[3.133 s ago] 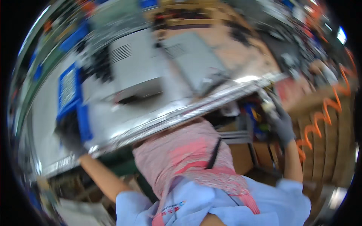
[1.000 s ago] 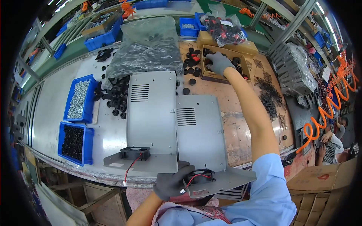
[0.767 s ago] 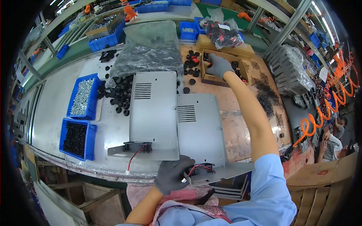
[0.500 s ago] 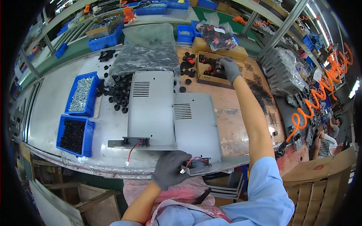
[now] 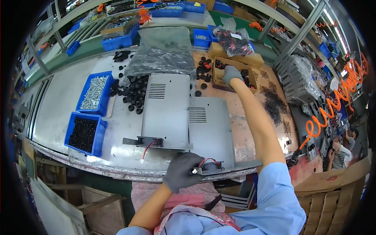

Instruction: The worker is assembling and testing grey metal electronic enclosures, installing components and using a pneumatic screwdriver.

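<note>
My left hand (image 5: 183,171), in a dark grey glove, is curled at the front corner of the right grey metal panel (image 5: 209,133). Beside its fingers, a small black fan (image 5: 212,166) with red and black wires and a white plug sits on that panel's front lip. The left panel (image 5: 166,113) overlaps the right one and carries a similar fan (image 5: 150,141), its wire hanging over the edge. My right hand (image 5: 232,75), also gloved, reaches into an open cardboard box (image 5: 224,84) of black and red parts; its fingertips are hidden there.
Two blue bins, one of silver screws (image 5: 94,93) and one of black screws (image 5: 83,133), stand at the left. Black round caps (image 5: 135,92) lie by a clear plastic bag (image 5: 164,51). Springs (image 5: 274,103) are scattered at right, near a coiled orange hose (image 5: 313,127).
My right hand has shifted left inside the cardboard box. The whole view has swung slightly; my left hand stays by the panel's front corner.
</note>
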